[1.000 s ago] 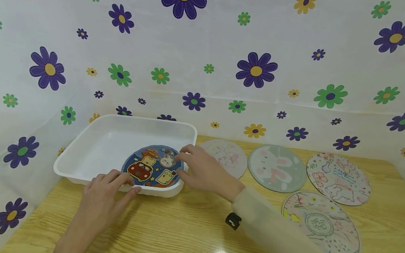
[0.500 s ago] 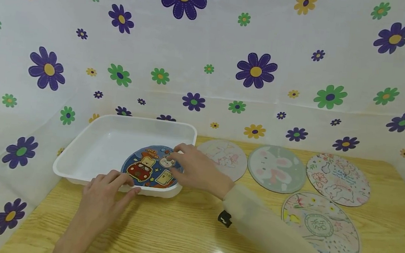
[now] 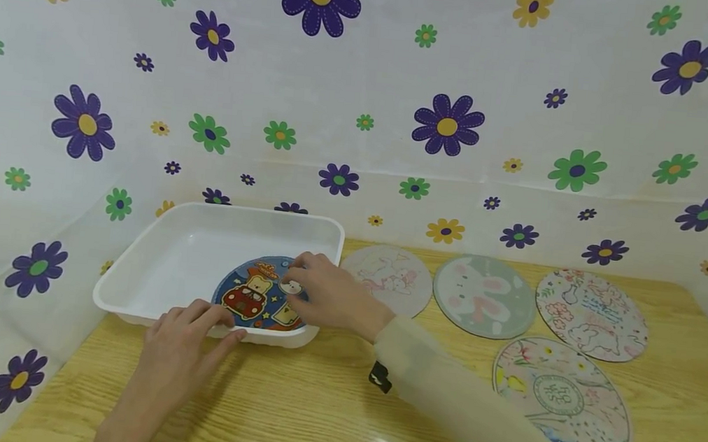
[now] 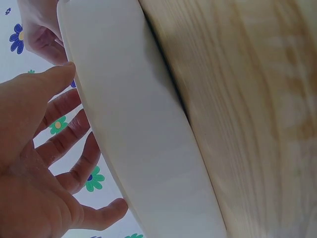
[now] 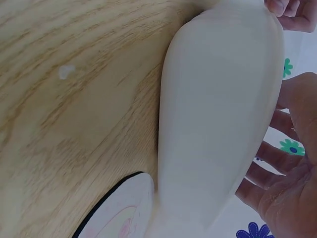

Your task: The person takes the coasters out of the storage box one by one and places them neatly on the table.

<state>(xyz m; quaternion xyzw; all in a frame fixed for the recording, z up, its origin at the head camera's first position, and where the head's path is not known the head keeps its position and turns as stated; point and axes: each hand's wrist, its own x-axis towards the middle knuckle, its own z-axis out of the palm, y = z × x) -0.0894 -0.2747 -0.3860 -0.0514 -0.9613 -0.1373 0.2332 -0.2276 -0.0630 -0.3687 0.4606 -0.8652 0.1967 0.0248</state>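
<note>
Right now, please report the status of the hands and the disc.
Left hand open on tray rim. Right hand touching blue disc in tray. Nothing blocking.

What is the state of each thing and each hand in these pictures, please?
white tray: upright on the table, holding one disc.
blue cartoon disc: lying flat inside the tray.
left hand: fingers straight, resting on the tray's near rim.
right hand: fingertips on the blue disc.
four pale discs: flat on the table.
</note>
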